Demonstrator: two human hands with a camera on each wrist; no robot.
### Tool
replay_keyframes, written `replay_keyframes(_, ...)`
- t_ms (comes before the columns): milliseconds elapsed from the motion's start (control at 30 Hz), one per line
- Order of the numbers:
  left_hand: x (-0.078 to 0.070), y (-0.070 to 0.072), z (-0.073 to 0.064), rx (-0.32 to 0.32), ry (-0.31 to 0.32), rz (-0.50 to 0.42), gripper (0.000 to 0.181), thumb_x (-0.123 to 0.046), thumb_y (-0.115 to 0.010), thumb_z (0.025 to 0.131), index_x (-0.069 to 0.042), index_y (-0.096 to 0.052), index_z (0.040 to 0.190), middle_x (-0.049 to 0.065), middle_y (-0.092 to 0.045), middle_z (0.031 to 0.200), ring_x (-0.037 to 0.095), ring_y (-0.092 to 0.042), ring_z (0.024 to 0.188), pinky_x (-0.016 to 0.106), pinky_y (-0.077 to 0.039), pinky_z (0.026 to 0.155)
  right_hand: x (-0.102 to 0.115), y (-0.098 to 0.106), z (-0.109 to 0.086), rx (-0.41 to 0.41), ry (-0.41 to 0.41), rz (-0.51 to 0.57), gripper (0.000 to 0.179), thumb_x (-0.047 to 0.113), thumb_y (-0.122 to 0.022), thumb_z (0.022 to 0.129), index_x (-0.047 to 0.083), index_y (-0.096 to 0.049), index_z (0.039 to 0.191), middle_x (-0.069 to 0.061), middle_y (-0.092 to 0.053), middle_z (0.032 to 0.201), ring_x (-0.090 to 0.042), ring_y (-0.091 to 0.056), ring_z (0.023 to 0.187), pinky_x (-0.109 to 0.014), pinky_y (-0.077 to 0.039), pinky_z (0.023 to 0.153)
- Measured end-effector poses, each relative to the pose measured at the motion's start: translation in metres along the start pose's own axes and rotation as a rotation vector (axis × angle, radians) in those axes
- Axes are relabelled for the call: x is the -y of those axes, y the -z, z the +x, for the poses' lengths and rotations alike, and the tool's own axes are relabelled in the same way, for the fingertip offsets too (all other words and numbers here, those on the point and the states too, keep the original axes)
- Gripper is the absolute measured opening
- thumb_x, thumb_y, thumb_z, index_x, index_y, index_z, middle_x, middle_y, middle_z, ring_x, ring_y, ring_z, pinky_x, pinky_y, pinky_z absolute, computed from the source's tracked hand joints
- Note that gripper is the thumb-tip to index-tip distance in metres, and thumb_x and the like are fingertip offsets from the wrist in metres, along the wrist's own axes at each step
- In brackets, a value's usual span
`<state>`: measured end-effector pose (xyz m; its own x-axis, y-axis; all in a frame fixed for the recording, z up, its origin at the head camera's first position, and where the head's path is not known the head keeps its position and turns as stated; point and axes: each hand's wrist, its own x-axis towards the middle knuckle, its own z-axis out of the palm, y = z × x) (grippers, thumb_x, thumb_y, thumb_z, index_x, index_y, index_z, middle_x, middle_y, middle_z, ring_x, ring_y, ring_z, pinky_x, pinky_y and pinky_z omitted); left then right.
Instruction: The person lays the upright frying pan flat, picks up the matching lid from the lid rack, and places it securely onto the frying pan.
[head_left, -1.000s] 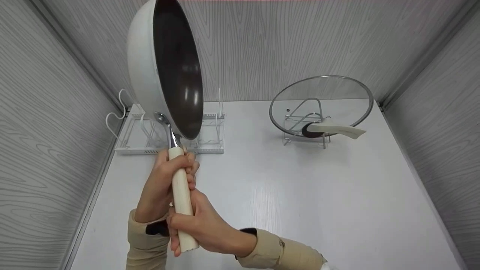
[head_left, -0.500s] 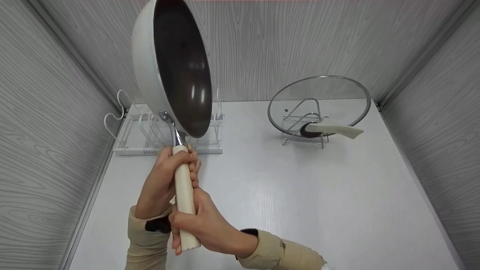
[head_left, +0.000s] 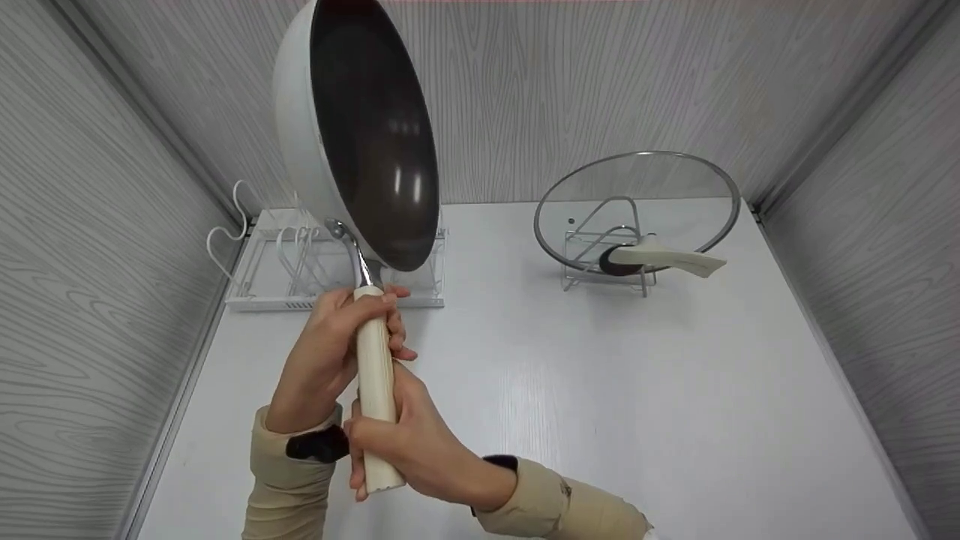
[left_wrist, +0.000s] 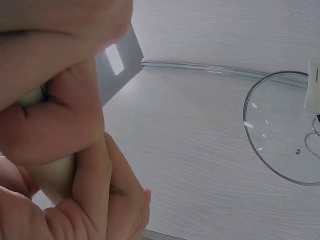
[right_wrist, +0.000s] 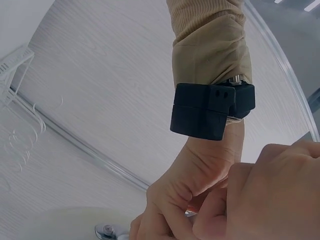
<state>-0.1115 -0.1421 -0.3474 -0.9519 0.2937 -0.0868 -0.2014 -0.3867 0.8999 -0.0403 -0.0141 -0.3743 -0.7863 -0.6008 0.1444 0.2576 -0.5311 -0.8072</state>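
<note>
A white wok with a dark inside is held up on its side in the head view, its top cut off by the frame. Its pale handle points down toward the person. My left hand holds the upper part of the handle near the metal neck, thumb across the front, some fingertips sticking out on the far side. Lower down, my right hand grips the handle close to its end. Both hands crowd the left wrist view, fingers curled around the handle.
Behind the wok stands a white wire rack at the back left of the white table. A glass lid with a cream handle leans in a small metal stand at the back right. Wood-grain walls enclose three sides.
The wok has shifted slightly right in the head view. Fingertips of the left hand have spread out from the handle; the right hand keeps its grip.
</note>
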Motion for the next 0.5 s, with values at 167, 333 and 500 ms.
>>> replay_keyframes(167, 0.001, -0.001, 0.004, -0.002, 0.031, -0.048, 0.026, -0.001, -0.045, 0.098, 0.010, -0.044, 0.121, 0.008, -0.054, 0.073, 0.014, -0.054, 0.056, 0.026, -0.053, 0.054, -0.005, 0.001, 0.002, -0.025, -0.002, -0.006, 0.051, 0.000, -0.051, 0.082, 0.002, -0.034, 0.130, -0.004, -0.053, 0.071, -0.012, -0.060, 0.047, -0.029, -0.054, 0.045)
replay_keyframes(333, 0.004, -0.002, 0.006, 0.013, 0.060, -0.225, 0.014, 0.003, -0.038, 0.094, 0.000, -0.040, 0.107, 0.003, -0.042, 0.070, 0.010, -0.043, 0.047, 0.021, -0.041, 0.042, -0.011, 0.001, 0.005, -0.044, 0.017, -0.023, 0.061, -0.001, -0.051, 0.082, 0.005, -0.031, 0.139, -0.006, -0.055, 0.072, -0.015, -0.060, 0.046, -0.029, -0.054, 0.044)
replay_keyframes(500, 0.006, -0.001, 0.007, 0.026, 0.069, -0.358, 0.010, 0.004, -0.035, 0.093, -0.004, -0.038, 0.099, 0.002, -0.038, 0.068, 0.010, -0.041, 0.046, 0.020, -0.039, 0.040, -0.013, 0.001, 0.006, -0.060, 0.014, -0.036, 0.070, -0.002, -0.051, 0.080, 0.009, -0.027, 0.144, -0.008, -0.056, 0.072, -0.016, -0.059, 0.046, -0.029, -0.053, 0.042)
